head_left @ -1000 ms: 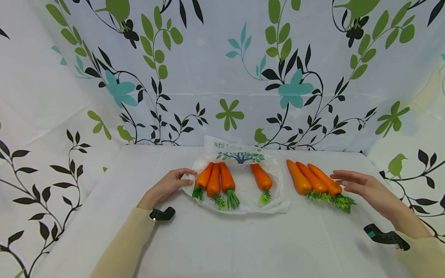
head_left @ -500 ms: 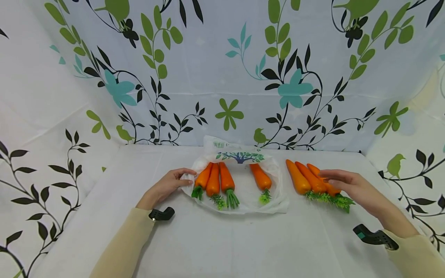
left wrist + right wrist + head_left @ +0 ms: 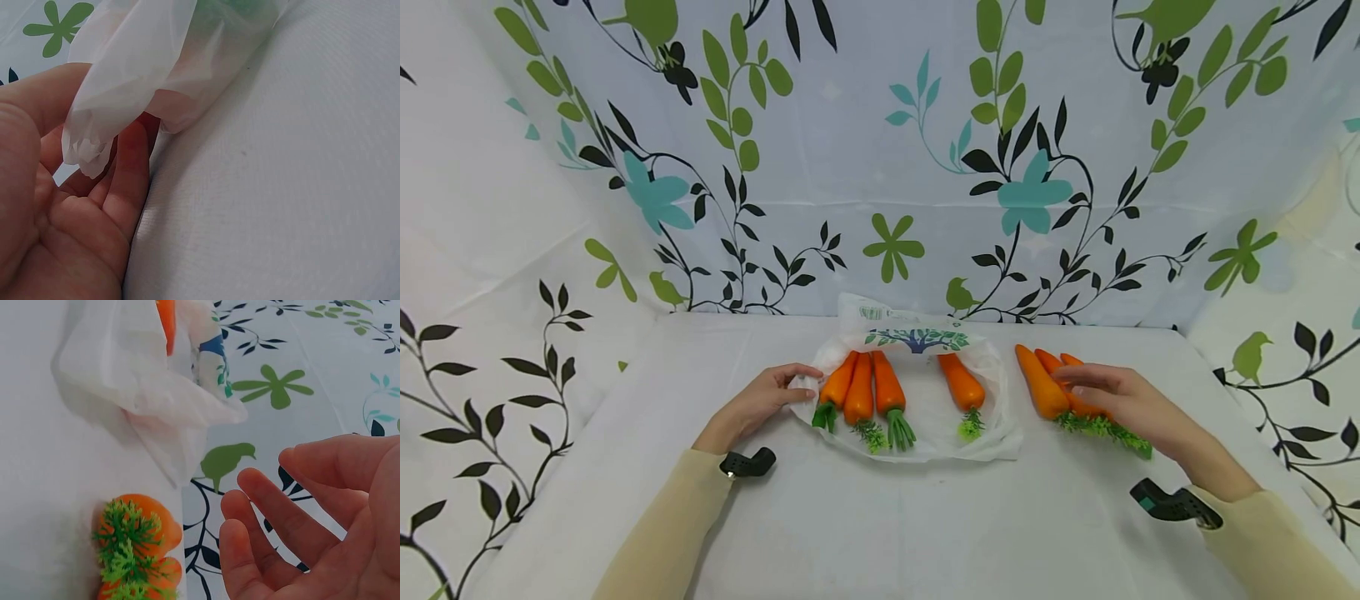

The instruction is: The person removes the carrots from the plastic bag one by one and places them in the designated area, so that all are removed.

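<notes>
My left hand (image 3: 756, 408) holds the left edge of a white plastic bag (image 3: 936, 442); in the left wrist view its thumb and fingers pinch the thin film (image 3: 134, 69). Three orange carrots (image 3: 858, 396) with green tops lie together at the left inside the bag's mouth. A single carrot (image 3: 961, 383) lies inside at the right. Outside the bag, three more carrots lie side by side, the leftmost carrot (image 3: 1040, 385) in plain sight. My right hand (image 3: 1131, 408) hovers over the other two and partly hides them. Its fingers are loosely bent with nothing between them in the right wrist view.
A white cloth (image 3: 880, 533) covers the table. Behind it hangs a curtain (image 3: 820, 158) printed with leaves, birds and flowers. The bag's upper layer, printed with a blue and green tree (image 3: 919, 339), arches over the carrot tips.
My right hand has moved left from beside the loose carrots to above them. The left hand keeps its hold on the bag. The carrots have stayed in place.
</notes>
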A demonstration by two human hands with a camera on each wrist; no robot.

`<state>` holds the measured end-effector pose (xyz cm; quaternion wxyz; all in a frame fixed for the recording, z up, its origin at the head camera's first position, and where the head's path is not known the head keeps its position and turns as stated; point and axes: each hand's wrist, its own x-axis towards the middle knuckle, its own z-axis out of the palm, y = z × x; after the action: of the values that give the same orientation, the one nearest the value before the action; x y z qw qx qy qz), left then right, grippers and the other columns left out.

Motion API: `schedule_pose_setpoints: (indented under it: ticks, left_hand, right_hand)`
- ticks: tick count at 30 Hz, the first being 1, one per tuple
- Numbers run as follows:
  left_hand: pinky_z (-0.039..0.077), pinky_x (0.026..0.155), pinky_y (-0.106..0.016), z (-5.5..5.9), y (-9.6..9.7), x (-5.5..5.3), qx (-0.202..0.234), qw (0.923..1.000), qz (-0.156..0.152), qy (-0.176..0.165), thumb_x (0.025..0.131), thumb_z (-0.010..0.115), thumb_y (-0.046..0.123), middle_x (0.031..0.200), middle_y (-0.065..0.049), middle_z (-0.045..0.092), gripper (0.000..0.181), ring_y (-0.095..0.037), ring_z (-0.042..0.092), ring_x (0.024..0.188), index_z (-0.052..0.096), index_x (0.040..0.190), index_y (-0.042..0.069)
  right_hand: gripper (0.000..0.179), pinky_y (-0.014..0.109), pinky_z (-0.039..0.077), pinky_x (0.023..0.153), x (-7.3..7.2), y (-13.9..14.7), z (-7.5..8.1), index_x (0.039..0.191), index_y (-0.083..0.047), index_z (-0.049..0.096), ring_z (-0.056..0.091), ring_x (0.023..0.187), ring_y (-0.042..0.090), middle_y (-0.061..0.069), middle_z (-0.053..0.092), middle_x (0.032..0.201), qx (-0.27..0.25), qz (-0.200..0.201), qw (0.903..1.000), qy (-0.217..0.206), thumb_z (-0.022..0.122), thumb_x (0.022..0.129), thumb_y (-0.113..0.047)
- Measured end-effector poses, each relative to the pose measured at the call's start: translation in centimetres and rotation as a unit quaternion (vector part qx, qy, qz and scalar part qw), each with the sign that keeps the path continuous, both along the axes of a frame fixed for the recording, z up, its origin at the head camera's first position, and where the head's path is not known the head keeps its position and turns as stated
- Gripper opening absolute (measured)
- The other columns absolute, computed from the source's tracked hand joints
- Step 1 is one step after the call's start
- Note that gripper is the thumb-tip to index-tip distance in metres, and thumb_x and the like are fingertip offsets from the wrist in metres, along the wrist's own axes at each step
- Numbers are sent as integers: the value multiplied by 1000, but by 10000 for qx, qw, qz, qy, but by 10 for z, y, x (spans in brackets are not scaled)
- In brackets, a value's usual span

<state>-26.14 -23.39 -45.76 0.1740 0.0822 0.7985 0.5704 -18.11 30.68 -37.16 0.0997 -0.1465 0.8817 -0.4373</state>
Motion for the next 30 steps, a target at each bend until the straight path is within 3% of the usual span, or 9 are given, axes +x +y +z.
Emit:
schedule_pose_setpoints:
  ticks: [8,20,30]
  left_hand:
    - [6,117,-60,1,0,1,3,10000,-38,-25,90,74,23,153,-11,40,40,-32,22,143,66,127,12]
    - [6,117,-60,3,0,2,-47,10000,-10,3,91,73,22,152,-11,41,40,-33,22,143,65,129,12]
    - [6,117,-61,0,0,-1,-80,10000,-29,-8,90,74,25,152,-11,41,41,-33,22,143,66,128,13]
  right_hand:
    - [40,50,49,98,-4,-14,0,140,-8,56,46,130,40,15,54,141,68,2,9999,117,51,105,-25]
    - [36,51,45,102,-7,-36,5,136,-9,60,48,129,36,12,60,135,-29,-37,9998,168,53,104,-23]
    - [33,49,47,101,-18,-55,0,133,-10,63,60,118,32,10,63,130,29,260,9992,318,56,102,-16]
